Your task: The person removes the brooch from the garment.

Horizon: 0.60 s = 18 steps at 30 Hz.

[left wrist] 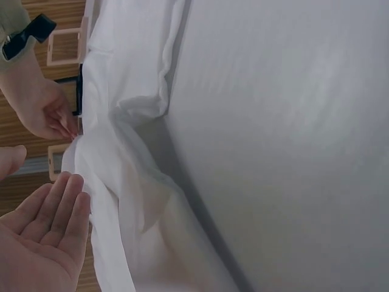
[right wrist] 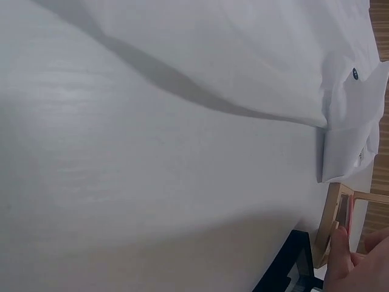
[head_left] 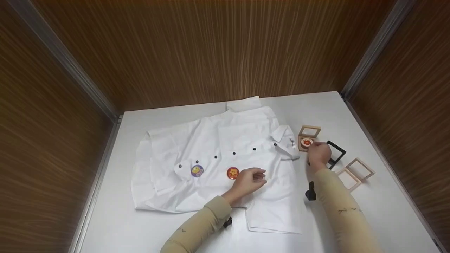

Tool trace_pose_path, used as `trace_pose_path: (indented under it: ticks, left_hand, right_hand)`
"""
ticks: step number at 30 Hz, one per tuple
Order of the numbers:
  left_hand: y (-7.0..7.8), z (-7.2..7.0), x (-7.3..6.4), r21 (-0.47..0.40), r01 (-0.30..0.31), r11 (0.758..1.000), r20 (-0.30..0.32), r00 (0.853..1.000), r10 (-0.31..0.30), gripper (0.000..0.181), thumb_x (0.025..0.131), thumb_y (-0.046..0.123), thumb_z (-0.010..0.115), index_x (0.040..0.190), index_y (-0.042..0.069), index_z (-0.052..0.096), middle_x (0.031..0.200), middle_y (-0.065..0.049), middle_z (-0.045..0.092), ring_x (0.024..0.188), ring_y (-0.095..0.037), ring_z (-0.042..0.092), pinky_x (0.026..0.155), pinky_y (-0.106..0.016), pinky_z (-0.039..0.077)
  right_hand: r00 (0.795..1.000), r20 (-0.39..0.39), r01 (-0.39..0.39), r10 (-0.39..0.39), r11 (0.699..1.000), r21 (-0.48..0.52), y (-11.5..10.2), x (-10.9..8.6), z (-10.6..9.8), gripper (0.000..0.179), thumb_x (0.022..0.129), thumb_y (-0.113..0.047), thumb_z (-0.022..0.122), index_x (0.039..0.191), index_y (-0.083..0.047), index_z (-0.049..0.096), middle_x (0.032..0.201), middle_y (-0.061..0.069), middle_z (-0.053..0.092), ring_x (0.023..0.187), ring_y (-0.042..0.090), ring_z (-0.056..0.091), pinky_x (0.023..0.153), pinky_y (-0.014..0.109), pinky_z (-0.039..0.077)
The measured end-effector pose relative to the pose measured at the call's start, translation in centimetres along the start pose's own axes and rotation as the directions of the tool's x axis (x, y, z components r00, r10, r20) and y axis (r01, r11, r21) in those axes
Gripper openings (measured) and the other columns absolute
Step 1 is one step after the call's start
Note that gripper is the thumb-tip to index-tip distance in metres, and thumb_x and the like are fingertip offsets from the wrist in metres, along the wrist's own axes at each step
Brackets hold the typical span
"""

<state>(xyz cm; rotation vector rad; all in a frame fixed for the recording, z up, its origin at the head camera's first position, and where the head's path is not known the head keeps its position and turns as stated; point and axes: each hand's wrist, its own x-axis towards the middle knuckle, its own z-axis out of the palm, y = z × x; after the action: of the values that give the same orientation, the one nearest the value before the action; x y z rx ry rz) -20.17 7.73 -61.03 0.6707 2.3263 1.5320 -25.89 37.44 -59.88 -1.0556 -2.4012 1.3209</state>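
A white shirt (head_left: pixel 211 137) with dark buttons lies spread on the table. On it are a purple round badge (head_left: pixel 197 171) and a red round badge (head_left: pixel 233 173). My left hand (head_left: pixel 249 181) hovers over the shirt beside the red badge, its fingers loosely bent and holding nothing; the left wrist view shows its palm (left wrist: pixel 42 243). At the shirt's right, my right hand (head_left: pixel 319 153) pinches the edge of a white-and-red badge (head_left: pixel 307 142) at a small wooden box (head_left: pixel 309 131) with its windowed lid raised. Thumb and fingers meet at the badge's rim in the right wrist view.
An opened black box (head_left: pixel 336 151) lies just right of my right hand, partly hidden by it. Farther right is another opened wooden box (head_left: pixel 360 168). The white table (head_left: pixel 109 211) is bounded by brown wood-grain panels (head_left: pixel 225 49) at the back and sides.
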Motion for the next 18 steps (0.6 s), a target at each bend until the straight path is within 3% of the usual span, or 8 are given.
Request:
trace_pose_path:
  ticks: [11, 18]
  left_hand:
    - [0.11, -0.53, -0.07, 0.024, 0.022, 0.999, -0.010, 1.000, -0.022, 0.036, 0.095, 0.010, 0.078, 0.128, -0.004, 0.072, 0.114, -0.014, 0.080, 0.105, -0.025, 0.078, 0.091, -0.021, 0.061]
    - [0.00, -0.99, 0.00, 0.043, -0.001, 0.999, -0.019, 1.000, 0.002, 0.035, 0.095, 0.009, 0.077, 0.127, -0.005, 0.072, 0.114, -0.016, 0.080, 0.104, -0.029, 0.078, 0.091, -0.024, 0.063]
  right_hand:
    - [1.000, 0.018, 0.002, -0.001, 1.000, -0.022, -0.04, -0.31, -0.45, 0.041, 0.105, -0.012, 0.045, 0.134, 0.014, 0.061, 0.139, 0.034, 0.063, 0.134, 0.046, 0.058, 0.117, 0.052, 0.045]
    - [0.999, 0.045, -0.003, 0.003, 1.000, 0.000, 0.07, -0.23, -0.64, 0.042, 0.106, -0.013, 0.045, 0.137, 0.012, 0.060, 0.142, 0.032, 0.062, 0.136, 0.044, 0.057, 0.118, 0.051, 0.046]
